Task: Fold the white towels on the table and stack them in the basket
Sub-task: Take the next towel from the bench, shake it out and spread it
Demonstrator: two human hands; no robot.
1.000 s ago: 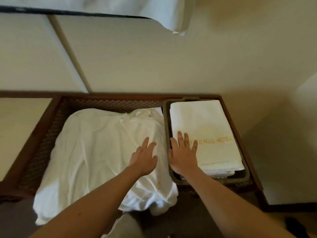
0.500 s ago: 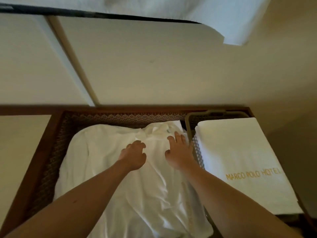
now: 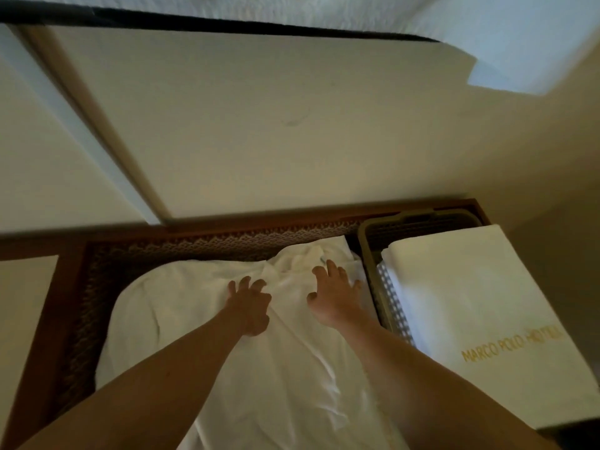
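So both your hands are down on the loose towel, the crumpled white one spread over the left and middle of the worktop. Your left hand has its fingers curled down into the cloth, clawing at it, and there's a ridge of fabric bunched up right at the fingertips, though I can't tell if you've really got a proper pinch on it. Your right hand sits a bit further out and to the right, fingers spread fairly wide and lying on the towel near its far edge, where the cloth is bunched up. The basket is just to the right of that hand, tan plastic with slotted sides, pushed into the far right corner of the worktop. The folded towel is already in there, flat and neat, sticking up above the rim, with gold lettering near the front that reads MARCO POLO HOTEL. The loose towel's right edge runs right alongside the basket wall. The worktop has a dark wooden frame with a patterned woven surface showing along the back and the left. Behind it there's a plain cream wall.
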